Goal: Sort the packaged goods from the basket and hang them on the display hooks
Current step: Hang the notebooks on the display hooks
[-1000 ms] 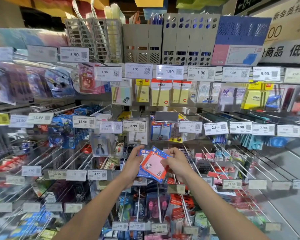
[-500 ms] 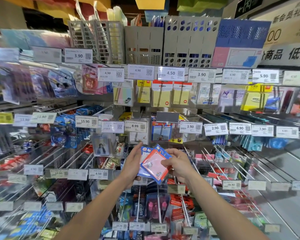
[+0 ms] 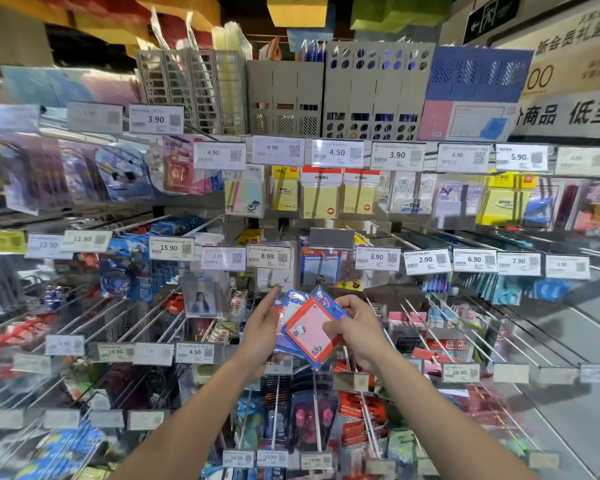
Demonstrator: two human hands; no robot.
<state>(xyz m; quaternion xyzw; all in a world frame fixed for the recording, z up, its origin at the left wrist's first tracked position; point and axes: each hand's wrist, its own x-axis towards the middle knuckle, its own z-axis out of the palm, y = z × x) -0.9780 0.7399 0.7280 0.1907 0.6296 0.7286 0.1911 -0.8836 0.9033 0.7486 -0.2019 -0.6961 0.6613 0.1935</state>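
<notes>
Gripped in left hand [image 3: 262, 329], fingers behind: fanned stack of blue-edged notepad packets [image 3: 286, 308], held up before the display hooks [image 3: 315, 407], just below the 8.99 price tag [image 3: 269, 257]. Pinched in right hand [image 3: 359, 336], thumb on the face: front red-bordered packet [image 3: 307, 329], tilted, overlapping the stack.

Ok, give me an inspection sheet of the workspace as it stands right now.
Surface: display hooks on a shop wall, most loaded, price tags at their ends.
Job's things: fan of memo pad packets in hand, red-bordered front packet foremost; basket not in view.
Clutter: hanging sticky notes, earphone pack.
Hands: left hand holds the fan; right hand pinches the front packet's edge.
Cables: nothing seen.
Surroundings: file organisers on the top shelf.
</notes>
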